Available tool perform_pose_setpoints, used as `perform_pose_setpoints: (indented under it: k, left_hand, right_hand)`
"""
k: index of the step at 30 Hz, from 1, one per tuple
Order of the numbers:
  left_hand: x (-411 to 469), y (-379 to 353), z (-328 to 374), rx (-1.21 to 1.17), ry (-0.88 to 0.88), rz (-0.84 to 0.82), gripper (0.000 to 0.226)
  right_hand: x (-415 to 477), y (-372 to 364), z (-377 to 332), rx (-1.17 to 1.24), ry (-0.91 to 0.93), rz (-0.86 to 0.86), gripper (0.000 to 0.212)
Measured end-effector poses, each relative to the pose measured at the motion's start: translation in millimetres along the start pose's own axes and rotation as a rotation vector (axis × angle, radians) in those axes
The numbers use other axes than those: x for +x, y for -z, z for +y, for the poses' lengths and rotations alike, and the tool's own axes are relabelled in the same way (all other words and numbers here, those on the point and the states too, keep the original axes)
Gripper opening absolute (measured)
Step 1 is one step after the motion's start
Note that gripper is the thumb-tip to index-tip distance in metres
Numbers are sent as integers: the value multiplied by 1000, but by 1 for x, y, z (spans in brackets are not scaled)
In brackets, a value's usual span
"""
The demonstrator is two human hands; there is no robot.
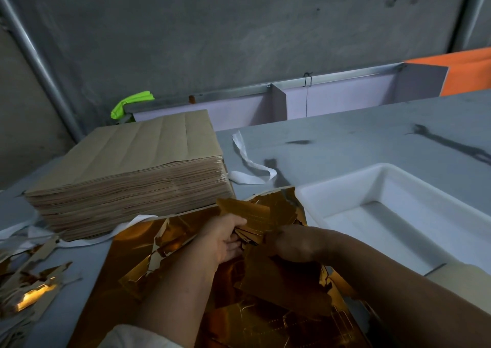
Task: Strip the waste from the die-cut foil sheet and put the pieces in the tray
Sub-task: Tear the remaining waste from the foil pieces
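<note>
- The left-hand grip (225,237), at centre frame, clasps a bundle of gold die-cut foil pieces (252,213).
- The right-hand grip (291,244), just right of it and in shadow, grasps the same bundle from the other side.
- Beneath both, the torn gold foil sheet (138,241) lies on the grey table (345,140), lower centre.
- The white rectangular plastic tray (372,185) sits at right, near the bundle.
- A stack of brown paper sheets (127,167) stands upper left.
- Gold waste strips (32,286) lie lower left.
</note>
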State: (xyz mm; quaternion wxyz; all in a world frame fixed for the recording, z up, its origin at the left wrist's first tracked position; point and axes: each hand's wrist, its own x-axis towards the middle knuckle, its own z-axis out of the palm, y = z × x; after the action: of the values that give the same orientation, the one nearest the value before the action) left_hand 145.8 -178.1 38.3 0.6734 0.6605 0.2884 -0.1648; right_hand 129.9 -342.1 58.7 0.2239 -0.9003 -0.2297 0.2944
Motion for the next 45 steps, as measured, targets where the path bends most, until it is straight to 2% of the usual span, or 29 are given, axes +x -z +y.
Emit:
perform_pose_setpoints:
  k: [4, 15, 22, 25, 33, 38, 42, 45]
  left_hand:
    - [3, -1, 2, 137, 24, 58, 33]
    - [13, -16, -2, 218, -98, 97, 25]
    - [15, -18, -3, 260, -117, 122, 7]
    - [15, -18, -2, 290, -145, 127, 10]
    - [15, -24, -1, 300, -159, 149, 22]
    - [15, -21, -1, 281, -141, 189, 17]
    - [9, -6, 6, 87, -94, 92, 9]
    - [7, 7, 6, -34, -101, 33, 9]
  right_hand:
    - [3, 0, 2, -66, 4, -31, 35]
    - [7, -1, 4, -106, 10, 8, 35]
    - [2, 1, 0, -139, 41, 4, 34]
    - [1, 0, -1, -43, -4, 17, 33]
    - [-4, -3, -6, -3, -13, -3, 34]
    - [-5, -2, -7, 182, -28, 50, 33]
    - [-8, 7, -8, 359, 38, 239, 30]
    - [-17, 14, -8, 897, -1, 379, 29]
